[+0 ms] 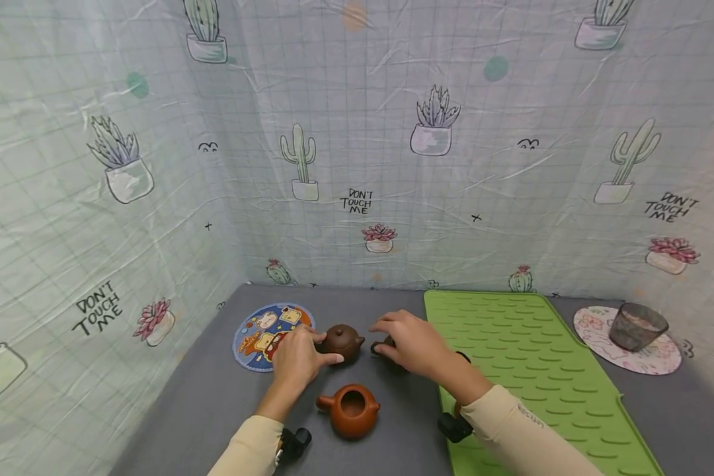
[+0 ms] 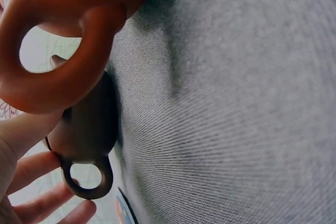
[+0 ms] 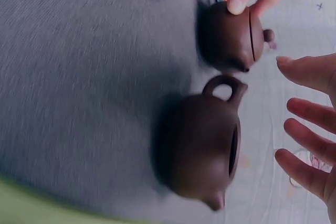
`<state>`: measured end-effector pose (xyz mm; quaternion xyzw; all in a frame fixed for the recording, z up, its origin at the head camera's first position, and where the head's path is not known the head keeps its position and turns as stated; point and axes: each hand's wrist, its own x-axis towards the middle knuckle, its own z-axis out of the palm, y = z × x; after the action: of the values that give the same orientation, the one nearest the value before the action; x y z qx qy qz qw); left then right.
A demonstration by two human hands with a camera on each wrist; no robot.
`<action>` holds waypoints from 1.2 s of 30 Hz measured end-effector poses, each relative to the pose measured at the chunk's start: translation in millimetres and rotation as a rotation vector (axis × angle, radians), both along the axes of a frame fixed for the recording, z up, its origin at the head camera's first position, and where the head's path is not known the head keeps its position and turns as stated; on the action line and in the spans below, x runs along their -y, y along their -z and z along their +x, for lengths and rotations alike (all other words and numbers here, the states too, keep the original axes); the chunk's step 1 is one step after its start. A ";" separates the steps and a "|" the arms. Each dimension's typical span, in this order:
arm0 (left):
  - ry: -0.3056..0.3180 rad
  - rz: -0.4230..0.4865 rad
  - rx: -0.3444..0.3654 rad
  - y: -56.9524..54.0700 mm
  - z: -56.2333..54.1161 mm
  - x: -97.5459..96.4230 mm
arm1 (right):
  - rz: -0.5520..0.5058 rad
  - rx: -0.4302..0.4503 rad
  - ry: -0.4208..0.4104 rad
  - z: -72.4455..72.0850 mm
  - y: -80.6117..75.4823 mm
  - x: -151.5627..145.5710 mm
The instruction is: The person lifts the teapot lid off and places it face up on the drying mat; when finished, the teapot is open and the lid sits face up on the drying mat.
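The left hand [image 1: 297,357] holds a brown lidded teapot [image 1: 342,344] at its handle end, thumb on the near side and index finger on the far side. In the right wrist view that thumb lies on the body of the brown teapot [image 3: 226,38]. The right hand [image 1: 413,344] hovers with spread fingers over a dark brown teapot [image 3: 194,145] that has no lid on it. Fingers and palm mostly hide this pot in the head view. Nearer the person stands an orange-brown teapot [image 1: 355,426], its top uncovered and its handle pointing left.
A round blue cartoon mat [image 1: 246,330] lies behind the left hand. To the right stretches a ridged green mat [image 1: 512,344]. Beyond it a dark translucent cup [image 1: 636,327] stands on a round pink-patterned mat [image 1: 595,324]. Cactus-print curtain [image 1: 357,158] surrounds the grey table.
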<state>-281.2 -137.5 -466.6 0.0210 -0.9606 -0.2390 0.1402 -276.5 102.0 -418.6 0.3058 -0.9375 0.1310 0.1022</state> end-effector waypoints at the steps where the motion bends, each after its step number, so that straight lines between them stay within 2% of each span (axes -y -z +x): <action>1: 0.003 -0.002 -0.002 0.2 0.2 0.3 | -0.006 0.006 -0.008 -0.2 1.2 3.2; 16: 0.016 -0.022 -0.013 3.1 1.1 1.0 | 0.095 0.017 -0.085 -4.9 18.1 45.4; 26: 0.023 -0.025 -0.020 2.4 -0.7 1.8 | 0.177 0.057 -0.078 -6.7 27.1 51.2; 36: 0.025 -0.017 -0.017 2.4 0.2 1.8 | 0.218 0.056 -0.069 -5.5 30.6 53.2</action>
<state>-281.0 -139.3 -469.0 0.0059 -0.9616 -0.2326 0.1455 -282.0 48.8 -449.3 0.3434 -0.9376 0.0401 0.0377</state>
